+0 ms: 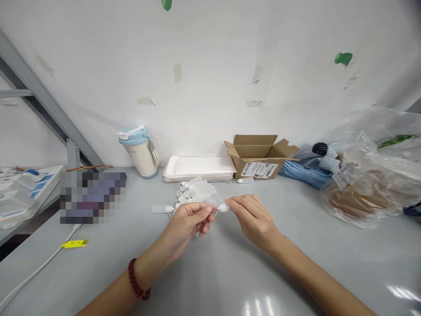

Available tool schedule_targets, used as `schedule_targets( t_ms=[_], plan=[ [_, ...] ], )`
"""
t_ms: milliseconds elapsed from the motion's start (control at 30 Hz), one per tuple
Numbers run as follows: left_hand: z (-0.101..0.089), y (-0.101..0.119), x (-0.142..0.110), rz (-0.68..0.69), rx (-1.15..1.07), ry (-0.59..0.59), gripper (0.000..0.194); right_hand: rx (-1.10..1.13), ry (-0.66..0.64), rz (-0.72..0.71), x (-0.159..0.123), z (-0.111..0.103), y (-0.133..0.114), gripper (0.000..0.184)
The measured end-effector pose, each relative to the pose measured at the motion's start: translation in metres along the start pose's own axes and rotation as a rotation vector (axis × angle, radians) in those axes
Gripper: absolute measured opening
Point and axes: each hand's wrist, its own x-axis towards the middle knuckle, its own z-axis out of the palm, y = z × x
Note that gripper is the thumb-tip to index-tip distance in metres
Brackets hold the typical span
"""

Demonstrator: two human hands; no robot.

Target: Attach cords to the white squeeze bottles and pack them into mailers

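Tension is best light: the left hand (188,220), fingertips together, pinches a thin white cord loop (216,199); at three o'clock, the right hand (255,220), likewise closed, holds a small white-capped translucent plastic tube (224,207), with similar tubes (201,189) piled toward ten.
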Motion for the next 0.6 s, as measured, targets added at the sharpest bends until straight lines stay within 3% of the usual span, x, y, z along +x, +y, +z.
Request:
schedule_targets(
  t_ms=[600],
  plan=[
    [0.0036, -0.0072, -0.0022, 0.030, 0.076, 0.098, 0.030, -0.083, -0.083, -0.065, -0.0077, 0.0049, -0.0085, 0.037]
  ],
)
